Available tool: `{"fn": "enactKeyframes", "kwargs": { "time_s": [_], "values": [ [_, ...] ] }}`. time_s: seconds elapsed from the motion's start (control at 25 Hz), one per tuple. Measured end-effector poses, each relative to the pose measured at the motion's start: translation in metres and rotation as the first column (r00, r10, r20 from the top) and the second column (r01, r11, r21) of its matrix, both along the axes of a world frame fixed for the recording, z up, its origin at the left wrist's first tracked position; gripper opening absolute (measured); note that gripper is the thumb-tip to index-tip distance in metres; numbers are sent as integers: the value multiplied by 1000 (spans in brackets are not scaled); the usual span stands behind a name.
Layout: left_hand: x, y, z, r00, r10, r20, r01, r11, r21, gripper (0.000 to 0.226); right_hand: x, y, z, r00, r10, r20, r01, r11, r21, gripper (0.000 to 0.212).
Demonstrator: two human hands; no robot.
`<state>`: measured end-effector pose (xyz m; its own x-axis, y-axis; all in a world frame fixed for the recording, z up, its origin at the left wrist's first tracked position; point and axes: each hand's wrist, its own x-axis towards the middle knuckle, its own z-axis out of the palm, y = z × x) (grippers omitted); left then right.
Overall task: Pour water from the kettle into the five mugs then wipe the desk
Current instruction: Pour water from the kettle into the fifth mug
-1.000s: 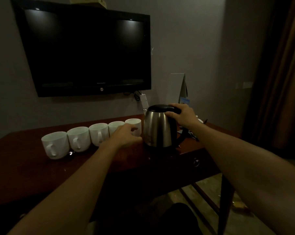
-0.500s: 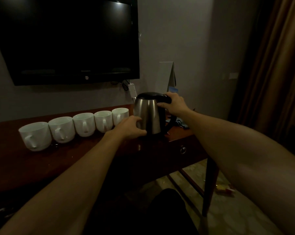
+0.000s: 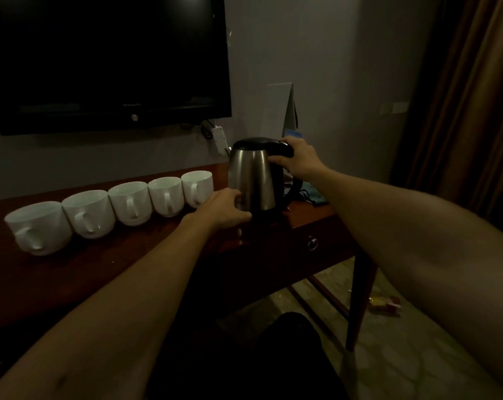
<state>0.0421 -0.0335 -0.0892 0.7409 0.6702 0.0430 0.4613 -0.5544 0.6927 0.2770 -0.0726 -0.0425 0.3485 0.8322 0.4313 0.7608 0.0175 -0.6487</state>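
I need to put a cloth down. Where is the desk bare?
Bare: the dark wooden desk in front of the five white mugs, left of the left hand. Crowded: around the steel kettle, held by the right hand.

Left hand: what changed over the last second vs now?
The left hand left the rightmost mug and moved right to the lower body of the kettle, where its fingers now rest. Unchanged: the right hand grips the kettle's black handle, the kettle stands upright on the desk, and the five mugs keep their row.
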Motion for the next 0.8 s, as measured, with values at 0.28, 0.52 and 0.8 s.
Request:
{"fn": "enactKeyframes", "kwargs": {
  "time_s": [0.28, 0.52, 0.8],
  "values": [
    [6, 5, -11, 997, 61, 46, -71, 962, 263, 35, 27, -3, -25, 987, 125, -101, -121, 992, 47, 43],
    [14, 7, -13, 993, 97, 71, -116, 928, 353, 31, 23, 4, -26, 960, 192, -205, -179, 981, 81, 18],
    [18, 9, -20, 985, 152, 82, -173, 895, 411, 27, 49, -2, -16, 897, 122, -425, -225, 953, -202, 44]
  ]
}}
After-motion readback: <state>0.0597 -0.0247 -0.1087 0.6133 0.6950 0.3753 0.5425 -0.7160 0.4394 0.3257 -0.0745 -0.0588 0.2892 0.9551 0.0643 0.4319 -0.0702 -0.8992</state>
